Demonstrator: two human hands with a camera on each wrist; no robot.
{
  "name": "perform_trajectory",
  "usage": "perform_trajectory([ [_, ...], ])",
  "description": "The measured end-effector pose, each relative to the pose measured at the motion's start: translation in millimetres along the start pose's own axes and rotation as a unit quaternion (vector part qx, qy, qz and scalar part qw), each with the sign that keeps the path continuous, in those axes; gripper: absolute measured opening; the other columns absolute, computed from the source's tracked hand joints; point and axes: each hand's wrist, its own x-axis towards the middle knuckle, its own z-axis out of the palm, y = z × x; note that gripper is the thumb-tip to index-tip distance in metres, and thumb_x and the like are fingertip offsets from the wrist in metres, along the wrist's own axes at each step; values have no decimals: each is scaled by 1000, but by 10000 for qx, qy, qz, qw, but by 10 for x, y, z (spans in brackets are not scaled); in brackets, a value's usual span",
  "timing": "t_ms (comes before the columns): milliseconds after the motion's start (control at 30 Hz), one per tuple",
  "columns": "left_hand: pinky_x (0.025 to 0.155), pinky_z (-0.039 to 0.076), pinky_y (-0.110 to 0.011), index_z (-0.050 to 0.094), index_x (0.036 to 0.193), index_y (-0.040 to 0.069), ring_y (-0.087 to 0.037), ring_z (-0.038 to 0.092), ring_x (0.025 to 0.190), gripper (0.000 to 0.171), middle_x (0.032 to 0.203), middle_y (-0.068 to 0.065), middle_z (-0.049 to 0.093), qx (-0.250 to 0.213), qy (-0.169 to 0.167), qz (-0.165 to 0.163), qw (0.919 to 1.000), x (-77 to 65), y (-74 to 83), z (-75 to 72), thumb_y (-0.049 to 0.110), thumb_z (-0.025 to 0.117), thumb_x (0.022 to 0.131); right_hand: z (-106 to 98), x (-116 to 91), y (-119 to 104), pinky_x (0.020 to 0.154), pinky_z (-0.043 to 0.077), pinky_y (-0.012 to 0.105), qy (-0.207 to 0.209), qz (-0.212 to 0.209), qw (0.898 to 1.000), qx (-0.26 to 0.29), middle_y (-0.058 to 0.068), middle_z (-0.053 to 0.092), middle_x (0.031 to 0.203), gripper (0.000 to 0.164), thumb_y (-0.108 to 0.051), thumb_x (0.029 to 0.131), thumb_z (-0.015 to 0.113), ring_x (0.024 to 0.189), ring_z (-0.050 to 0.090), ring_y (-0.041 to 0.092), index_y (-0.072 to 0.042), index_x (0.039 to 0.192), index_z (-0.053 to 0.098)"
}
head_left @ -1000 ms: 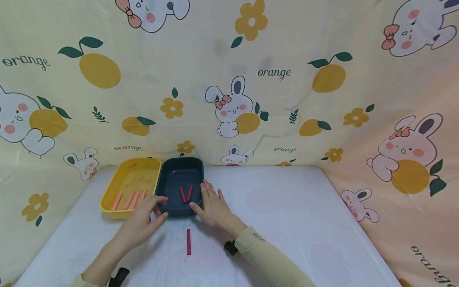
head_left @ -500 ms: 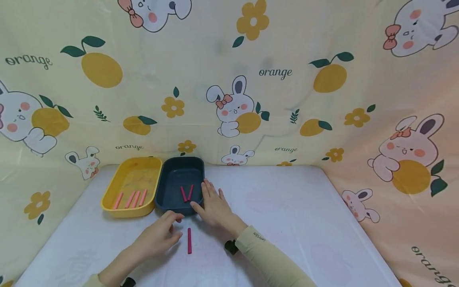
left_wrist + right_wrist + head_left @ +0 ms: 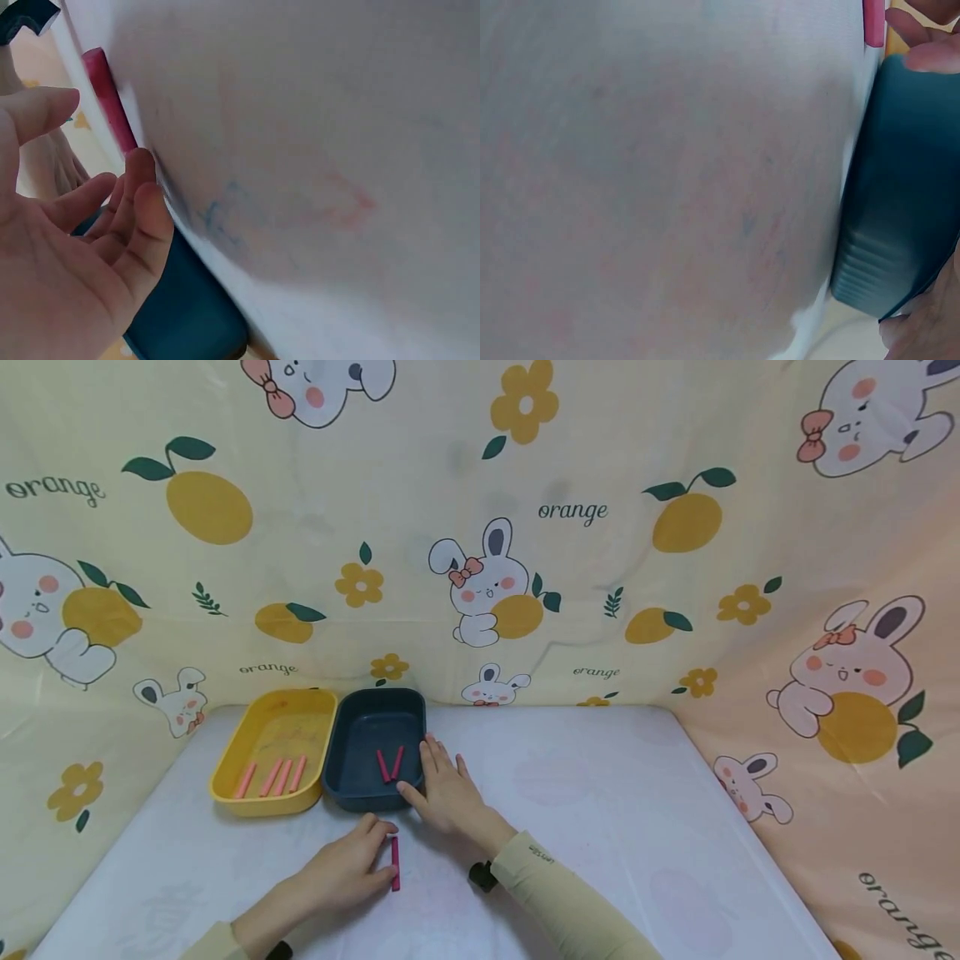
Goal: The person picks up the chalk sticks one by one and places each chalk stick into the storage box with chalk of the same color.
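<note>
A dark pink crayon-like stick [image 3: 396,853] lies on the white table in front of the navy tray [image 3: 370,727]. My left hand [image 3: 341,866] is beside it, thumb and fingers spread at its two ends; in the left wrist view the stick [image 3: 111,101] shows between thumb and fingertips, which are apart. My right hand [image 3: 453,803] rests against the navy tray's right side, fingers straight along the outer wall and thumb at the front corner of the rim. Two dark pink sticks [image 3: 383,766] lie inside that tray.
A yellow tray [image 3: 288,718] stands directly left of the navy one, with several light pink sticks [image 3: 283,777] in it. Behind the table [image 3: 585,827] hangs a cream cloth [image 3: 600,427] printed with rabbits and oranges. Faint coloured marks show on the tabletop.
My left hand has moved from over the trays' front edges down and right to the loose stick. The right hand stays against the navy tray.
</note>
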Motion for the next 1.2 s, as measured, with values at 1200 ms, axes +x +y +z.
perform_trajectory([
  [1200,68,48,-31,61,124,2,-13,52,79,58,103,-5,52,-719,-3,-162,9973,67,57,64,31,88,82,12,18,11,125,18,58,38,-44,9999,-124,10,9,174,88,-66,106,31,160,15,27,-3,165,16],
])
